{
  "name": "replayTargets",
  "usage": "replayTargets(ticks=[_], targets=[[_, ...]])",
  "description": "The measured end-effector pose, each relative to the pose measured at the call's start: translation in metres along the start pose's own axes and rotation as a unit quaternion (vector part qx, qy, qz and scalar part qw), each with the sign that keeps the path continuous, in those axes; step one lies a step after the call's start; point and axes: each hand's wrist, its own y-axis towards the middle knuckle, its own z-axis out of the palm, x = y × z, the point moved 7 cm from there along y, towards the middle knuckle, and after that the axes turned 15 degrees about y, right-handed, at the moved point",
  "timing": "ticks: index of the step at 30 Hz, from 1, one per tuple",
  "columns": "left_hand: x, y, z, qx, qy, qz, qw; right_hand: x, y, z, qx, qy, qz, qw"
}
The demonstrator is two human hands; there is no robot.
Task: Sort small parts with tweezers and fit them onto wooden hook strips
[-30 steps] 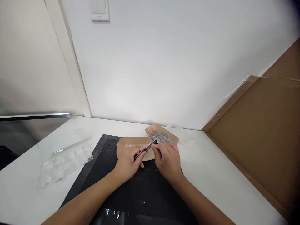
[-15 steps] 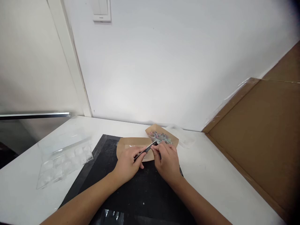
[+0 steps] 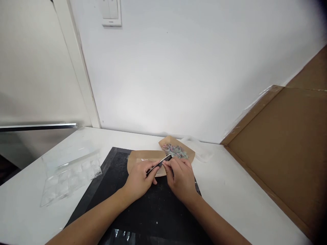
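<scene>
My left hand [image 3: 139,177] is closed on a thin, flat black object with a pale edge [image 3: 166,159], held tilted, its far end pointing up to the right. Its exact kind cannot be made out. The thumb and index finger of my right hand [image 3: 182,175] are pinched together against the object's face; anything small between them is hidden. Behind the hands lies a brown paper tray [image 3: 135,158] with a pale patch inside. A second brown paper tray [image 3: 189,153], holding small colourful pieces [image 3: 175,149], stands just beyond my right hand.
A black mat [image 3: 153,214] lies under my hands on the white table [image 3: 230,183]. To the left sits a clear plastic compartment box [image 3: 71,177] with its lid up. Crumpled clear plastic [image 3: 199,149] lies by the wall. A cardboard panel [image 3: 286,146] borders the right side.
The pinched fingertips of my right hand have shifted slightly left along the black object, uncovering more of its far end. My left hand keeps its hold.
</scene>
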Motion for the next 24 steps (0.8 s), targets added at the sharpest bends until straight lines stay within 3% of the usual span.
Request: replayTargets(ticks=[6,13,20,24], targets=[[-0.002,-0.001,-0.002,-0.005,-0.003,0.005,1.0,-0.011,0.001,-0.009,-0.04,-0.017,0.027,0.999],[-0.003,0.0,-0.002,-0.008,-0.006,0.014,1.0,0.002,-0.002,0.001,-0.004,0.011,-0.001,1.0],[-0.003,-0.001,-0.002,-0.004,0.008,0.011,1.0,-0.008,0.001,-0.007,-0.036,-0.018,0.014,0.999],[-0.003,-0.001,-0.002,-0.001,0.006,0.011,1.0,-0.002,0.0,-0.001,-0.002,-0.001,-0.007,1.0]])
